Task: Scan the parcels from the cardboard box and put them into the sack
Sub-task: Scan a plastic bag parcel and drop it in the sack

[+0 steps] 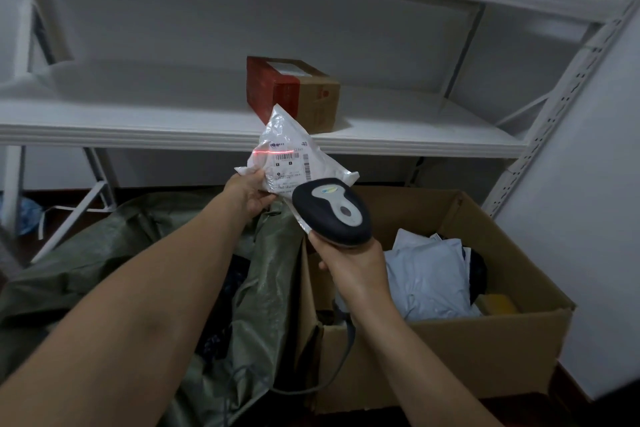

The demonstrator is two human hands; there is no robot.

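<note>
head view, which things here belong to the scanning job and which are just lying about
Job: white parcel in left hand; scanner in right hand; open cardboard box of parcels; green sack.
Lying about: taped box on the white shelf; blue item on the floor.

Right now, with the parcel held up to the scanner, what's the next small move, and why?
Probably tip the scanner slightly down. The right hand aims it at the white parcel gripped by the left hand, but the red line seems to sit just above the barcode, not across it. The green sack comes after.
</note>
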